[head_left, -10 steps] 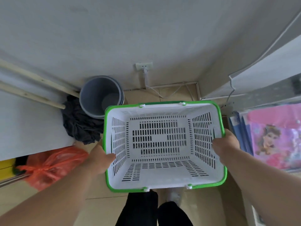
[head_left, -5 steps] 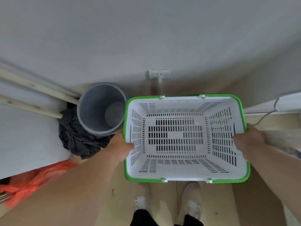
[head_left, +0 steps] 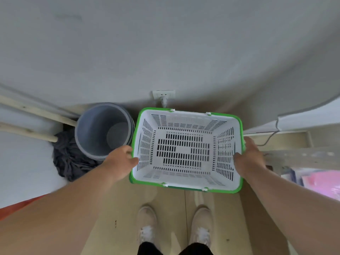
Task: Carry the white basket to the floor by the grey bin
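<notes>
Lower now than half a second back, the white basket (head_left: 184, 150) sits just right of the grey bin (head_left: 104, 130), nearly touching it; whether it rests on the floor I can't tell. Left hand (head_left: 120, 162) and right hand (head_left: 249, 158) each clamp a short side, fingers curled over the green rim. No readable writing anywhere; the pink sheets (head_left: 322, 183) are blurred and cut off.
</notes>
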A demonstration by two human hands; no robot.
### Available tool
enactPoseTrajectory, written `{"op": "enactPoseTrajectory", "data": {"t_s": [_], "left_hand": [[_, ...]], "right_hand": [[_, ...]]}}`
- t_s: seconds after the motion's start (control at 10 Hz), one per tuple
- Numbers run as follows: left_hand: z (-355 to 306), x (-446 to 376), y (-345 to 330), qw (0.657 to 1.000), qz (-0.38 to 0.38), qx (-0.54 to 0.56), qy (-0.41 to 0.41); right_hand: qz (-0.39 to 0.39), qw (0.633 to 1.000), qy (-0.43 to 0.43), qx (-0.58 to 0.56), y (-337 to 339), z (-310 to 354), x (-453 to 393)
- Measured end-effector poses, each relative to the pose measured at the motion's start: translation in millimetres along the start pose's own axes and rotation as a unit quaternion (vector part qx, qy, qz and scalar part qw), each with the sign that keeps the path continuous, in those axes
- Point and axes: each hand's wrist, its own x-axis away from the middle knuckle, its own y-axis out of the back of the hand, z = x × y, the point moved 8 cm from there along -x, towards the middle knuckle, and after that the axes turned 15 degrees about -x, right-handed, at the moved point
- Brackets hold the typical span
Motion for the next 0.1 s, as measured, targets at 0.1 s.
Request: {"op": "enactPoseTrajectory", "data": {"t_s": [0.1], "left_hand": [[-35.7, 29.0, 29.8, 0.995, -0.005, 0.065, -0.075]], "right_hand": [[0.024, 0.997, 0.069, 0.002, 8.9, 37.0, 29.1]]}}
